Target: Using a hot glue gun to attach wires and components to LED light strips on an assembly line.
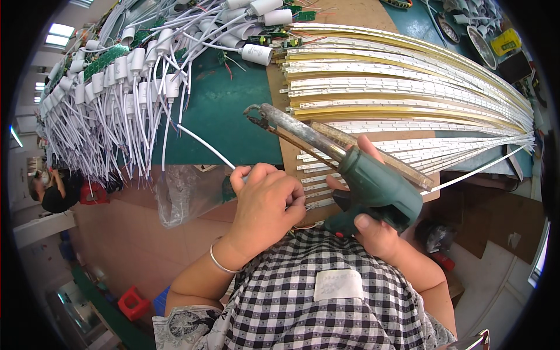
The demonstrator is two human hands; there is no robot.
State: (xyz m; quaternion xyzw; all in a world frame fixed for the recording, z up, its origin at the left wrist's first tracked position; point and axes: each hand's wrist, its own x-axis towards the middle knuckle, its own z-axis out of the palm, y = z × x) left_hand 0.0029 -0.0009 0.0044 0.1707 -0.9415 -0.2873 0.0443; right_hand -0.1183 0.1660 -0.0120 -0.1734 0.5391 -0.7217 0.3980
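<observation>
My left hand [263, 201], a metal bangle on its wrist, is closed at the table's front edge. A white cable [204, 144] runs into its curled fingers from the left; the cable's end is hidden there. In my right hand [378, 236] is a dark green soldering gun [382, 184], its worn metal barrel pointing up and left above the table. Beneath the gun lie narrow white LED strips [361, 125] in a row on a brown board [279, 105], their near ends beside my left hand. A small wired part shows below my left fingers, too small to make out.
Many white lamp caps [121, 69] with cables and green circuit boards [105, 61] are heaped on the green table [230, 116] at left. A clear plastic bag [178, 195] hangs at the front edge. At far right stands a yellow container [505, 42]. Another person [55, 195] is at far left.
</observation>
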